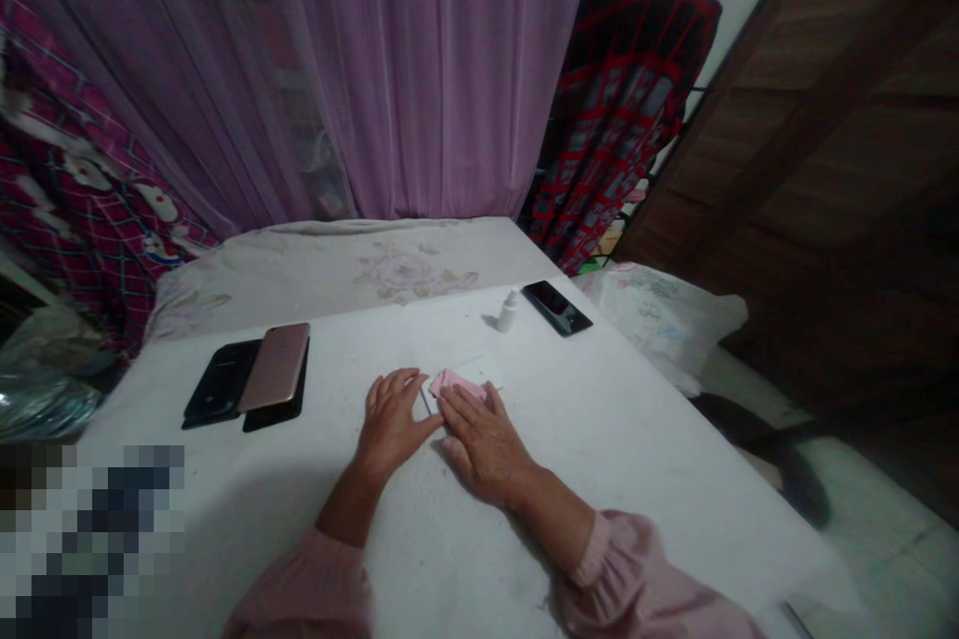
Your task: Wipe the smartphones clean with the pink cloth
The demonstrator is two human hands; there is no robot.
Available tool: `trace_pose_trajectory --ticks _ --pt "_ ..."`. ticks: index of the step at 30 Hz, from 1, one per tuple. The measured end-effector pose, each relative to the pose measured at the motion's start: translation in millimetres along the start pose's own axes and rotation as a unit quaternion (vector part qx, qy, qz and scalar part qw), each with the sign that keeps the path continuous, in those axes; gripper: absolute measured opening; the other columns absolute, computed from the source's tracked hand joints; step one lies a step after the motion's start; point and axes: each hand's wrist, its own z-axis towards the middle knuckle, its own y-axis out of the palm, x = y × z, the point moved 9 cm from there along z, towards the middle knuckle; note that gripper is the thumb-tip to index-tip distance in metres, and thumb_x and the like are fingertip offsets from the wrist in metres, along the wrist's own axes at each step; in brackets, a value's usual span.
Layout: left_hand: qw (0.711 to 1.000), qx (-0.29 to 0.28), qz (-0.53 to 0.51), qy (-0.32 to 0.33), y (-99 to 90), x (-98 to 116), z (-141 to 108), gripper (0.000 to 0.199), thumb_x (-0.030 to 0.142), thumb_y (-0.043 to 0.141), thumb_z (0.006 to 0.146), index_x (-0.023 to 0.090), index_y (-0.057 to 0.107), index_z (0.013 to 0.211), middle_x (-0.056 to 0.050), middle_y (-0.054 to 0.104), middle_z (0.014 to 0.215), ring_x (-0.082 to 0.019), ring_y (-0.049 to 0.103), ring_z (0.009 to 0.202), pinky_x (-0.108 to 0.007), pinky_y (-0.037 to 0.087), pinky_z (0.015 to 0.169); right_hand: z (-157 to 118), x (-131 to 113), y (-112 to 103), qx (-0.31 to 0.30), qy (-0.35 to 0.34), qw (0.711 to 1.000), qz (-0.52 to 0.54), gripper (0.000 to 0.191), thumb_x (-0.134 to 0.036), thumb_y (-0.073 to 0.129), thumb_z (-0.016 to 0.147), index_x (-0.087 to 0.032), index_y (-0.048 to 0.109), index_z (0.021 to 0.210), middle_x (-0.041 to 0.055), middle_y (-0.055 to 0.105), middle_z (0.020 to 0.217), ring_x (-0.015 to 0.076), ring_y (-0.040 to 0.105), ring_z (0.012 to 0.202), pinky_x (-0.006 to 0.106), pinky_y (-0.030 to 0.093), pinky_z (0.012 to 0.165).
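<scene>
A folded pink cloth (459, 383) lies under the fingers of my right hand (483, 439), which presses it down on a flat, pale object with a thin dark edge (427, 400). My left hand (391, 424) is at the left end of this object, thumb and forefinger curved around its near and far corners. Most of the object is hidden by my right hand and the cloth, so I cannot make out what it is. Both hands are low over the white table (636, 459).
On the left, a rose-gold phone (277, 366) leans over a black phone (294, 397), beside another dark phone (222, 382). Beyond my hands are a small white bottle (507, 312) and a dark phone (557, 307). A plastic bag (663, 315) hangs by the right edge.
</scene>
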Motion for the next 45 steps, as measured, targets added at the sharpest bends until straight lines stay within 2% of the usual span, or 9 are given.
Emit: trace_pose_trajectory --ticks 3,7,14,18,24,33,38,41,45 --pt "1.000 -0.007 -0.003 -0.003 1.5 -1.5 0.5 0.049 0.039 0.071 0.075 0.025 0.058 0.121 -0.008 0.057 0.130 -0.028 0.047 0.125 -0.050 0.023 0.113 -8.1 23.9 -6.6 -0.009 0.043 0.999 -0.020 0.050 -0.036 0.034 0.099 -0.017 0.035 0.146 0.0117 0.035 0.151 0.0253 0.031 0.140 0.059 0.008 0.115" --pt "1.000 -0.013 -0.001 -0.007 1.9 -2.6 1.2 0.050 0.039 0.072 0.074 0.025 0.058 0.120 -0.007 0.056 0.131 -0.028 0.046 0.126 -0.050 0.022 0.113 -0.7 58.6 -12.0 0.001 0.133 0.989 -0.061 0.050 -0.029 0.032 0.098 -0.014 0.036 0.145 0.0143 0.033 0.151 0.0277 0.029 0.141 0.062 0.014 0.112" --pt "1.000 -0.018 0.006 -0.019 2.1 -2.5 0.4 0.050 0.039 0.072 0.074 0.024 0.058 0.120 -0.008 0.056 0.132 -0.027 0.046 0.127 -0.050 0.022 0.113 23.8 66.7 -11.6 0.011 0.196 0.980 -0.026 0.050 -0.028 0.028 0.098 -0.013 0.035 0.145 0.0141 0.034 0.151 0.0237 0.030 0.140 0.057 0.020 0.113" --pt "1.000 -0.006 0.003 -0.016 0.6 -1.1 -0.1 0.049 0.037 0.071 0.075 0.024 0.058 0.120 -0.008 0.057 0.131 -0.027 0.047 0.126 -0.050 0.022 0.113 9.2 61.6 -16.3 0.032 0.191 0.981 -0.028 0.051 -0.028 0.030 0.097 -0.011 0.036 0.144 0.0161 0.041 0.147 0.0255 0.035 0.137 0.055 0.025 0.111" --pt "1.000 -0.009 -0.006 -0.006 2.2 -0.6 1.2 0.049 0.036 0.070 0.076 0.025 0.057 0.122 -0.008 0.057 0.131 -0.027 0.046 0.127 -0.051 0.020 0.113 -23.6 59.7 -13.8 0.054 0.151 0.986 -0.038 0.053 -0.030 0.029 0.097 -0.012 0.032 0.147 0.0159 0.039 0.149 0.0268 0.034 0.138 0.055 0.025 0.111" --pt "1.000 -0.008 0.001 -0.004 3.3 -3.2 0.9 0.050 0.037 0.072 0.074 0.023 0.059 0.120 -0.009 0.052 0.136 -0.030 0.041 0.131 -0.050 0.022 0.113 31.0 72.1 -13.1 0.016 0.176 0.984 0.000 0.051 -0.028 0.027 0.097 -0.012 0.035 0.145 0.0148 0.039 0.149 0.0239 0.033 0.139 0.056 0.023 0.111" --pt "1.000 0.002 0.002 -0.014 -0.5 -2.4 0.1 0.050 0.037 0.073 0.073 0.024 0.060 0.119 -0.009 0.054 0.133 -0.030 0.045 0.127 -0.049 0.026 0.112 -3.6 65.2 -10.1 0.039 0.153 0.987 -0.035 0.051 -0.028 0.028 0.097 -0.012 0.034 0.145 0.0154 0.035 0.151 0.0258 0.033 0.139 0.057 0.025 0.110" --pt "1.000 -0.003 0.003 -0.009 0.2 -1.4 -0.4 0.051 0.037 0.072 0.074 0.023 0.060 0.121 -0.010 0.053 0.135 -0.030 0.043 0.128 -0.050 0.024 0.113 -24.7 60.6 -16.2 0.063 0.128 0.989 -0.040 0.051 -0.028 0.031 0.097 -0.014 0.036 0.145 0.0155 0.041 0.148 0.0260 0.036 0.137 0.056 0.026 0.111" --pt "1.000 -0.006 0.009 0.000 2.3 -2.3 -0.4 0.051 0.038 0.071 0.075 0.022 0.059 0.122 -0.011 0.047 0.142 -0.031 0.037 0.134 -0.050 0.023 0.113 -20.9 58.5 -25.6 0.079 0.106 0.991 -0.014 0.049 -0.029 0.033 0.097 -0.015 0.039 0.144 0.0143 0.042 0.147 0.0231 0.036 0.138 0.048 0.030 0.111"
